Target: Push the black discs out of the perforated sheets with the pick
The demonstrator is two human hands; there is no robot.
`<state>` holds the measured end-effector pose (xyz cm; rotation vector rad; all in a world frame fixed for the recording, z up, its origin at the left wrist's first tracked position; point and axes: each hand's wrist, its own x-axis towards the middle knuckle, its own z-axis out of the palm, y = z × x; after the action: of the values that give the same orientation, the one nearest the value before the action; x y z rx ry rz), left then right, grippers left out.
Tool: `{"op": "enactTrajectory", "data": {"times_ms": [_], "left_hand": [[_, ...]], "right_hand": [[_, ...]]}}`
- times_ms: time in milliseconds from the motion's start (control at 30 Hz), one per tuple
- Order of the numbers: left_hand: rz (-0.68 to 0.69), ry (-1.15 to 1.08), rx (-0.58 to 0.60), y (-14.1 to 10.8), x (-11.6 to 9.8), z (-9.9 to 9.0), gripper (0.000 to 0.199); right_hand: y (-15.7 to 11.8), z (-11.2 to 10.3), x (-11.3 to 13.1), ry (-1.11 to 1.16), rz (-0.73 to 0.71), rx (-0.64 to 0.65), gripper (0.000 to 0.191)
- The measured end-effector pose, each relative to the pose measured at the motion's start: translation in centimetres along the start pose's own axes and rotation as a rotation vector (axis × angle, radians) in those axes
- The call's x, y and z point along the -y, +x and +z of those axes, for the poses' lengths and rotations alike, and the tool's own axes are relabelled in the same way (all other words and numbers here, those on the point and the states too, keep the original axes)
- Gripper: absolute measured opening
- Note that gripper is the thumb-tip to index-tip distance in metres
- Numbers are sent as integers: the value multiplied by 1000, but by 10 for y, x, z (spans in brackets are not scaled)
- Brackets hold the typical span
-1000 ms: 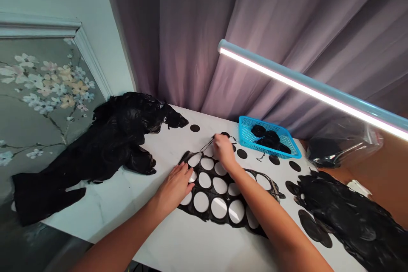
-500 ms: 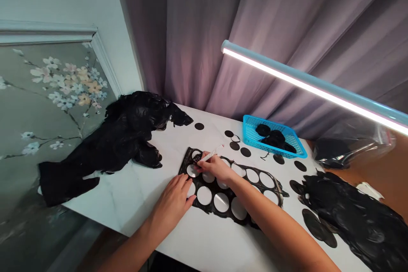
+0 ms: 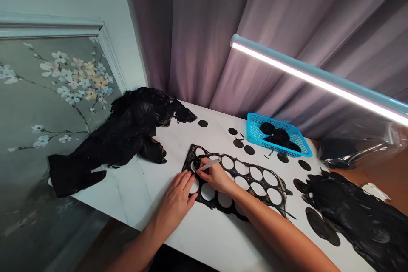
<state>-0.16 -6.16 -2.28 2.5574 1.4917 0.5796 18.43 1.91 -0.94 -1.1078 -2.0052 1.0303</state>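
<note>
A black sheet punched with rows of round holes (image 3: 235,165) lies on the white marble table (image 3: 143,195), and the table shows through the holes. My left hand (image 3: 175,193) rests flat on the sheet's near left end with its fingers apart. My right hand (image 3: 213,175) grips a slim white pen-like tool (image 3: 210,164). The tool's tip reaches a dark disc (image 3: 196,163) sitting in a hole at the sheet's far left end. My fingers partly hide that disc.
Loose black discs (image 3: 238,143) dot the table beyond the sheet. A blue plastic basket (image 3: 255,136) holds a heap of black pieces (image 3: 277,136). Crumpled black sheets lie left (image 3: 127,131) and right (image 3: 357,216). A lit tube lamp (image 3: 318,74) crosses above the table.
My right hand has come from the sheet's far edge to its left end, with the white tool now visible in it. My left hand has shifted slightly. The view has drifted.
</note>
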Motion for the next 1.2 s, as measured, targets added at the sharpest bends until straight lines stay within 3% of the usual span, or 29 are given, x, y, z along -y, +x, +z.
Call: {"op": "enactTrajectory", "data": {"times_ms": [133, 300, 367, 433, 533, 600, 667, 767, 933, 1067, 1200], "left_hand": [[1, 4, -8, -1, 0, 1, 43], [8, -2, -44, -1, 1, 3, 33], [10, 6, -64, -1, 0, 5, 34], [15, 20, -78, -1, 1, 5, 37], [19, 32, -86, -2, 2, 5, 40], [17, 31, -89, -1, 2, 4, 40], [5, 33, -101, 1, -1, 3, 40], [27, 23, -121, 8, -11, 2, 41], [149, -10, -53, 19, -29, 9, 49], [108, 22, -18, 19, -29, 15, 48], [112, 25, 38, 17, -27, 12, 47]], "right_hand": [[-4, 4, 6, -165, -61, -6, 21], [-15, 11, 14, -530, -319, 113, 14], [-9, 4, 9, -588, -336, 86, 13], [4, -15, -2, -571, -219, -89, 15], [26, -57, -25, -458, 55, -469, 16], [33, -82, -38, -350, 149, -584, 16], [33, -96, -46, -224, 203, -610, 18], [23, -90, -44, -69, 240, -540, 19], [-4, -54, -24, 431, 281, -192, 24], [-24, -39, -14, 251, 191, -41, 21], [-36, -34, -11, 69, 103, -11, 19]]}}
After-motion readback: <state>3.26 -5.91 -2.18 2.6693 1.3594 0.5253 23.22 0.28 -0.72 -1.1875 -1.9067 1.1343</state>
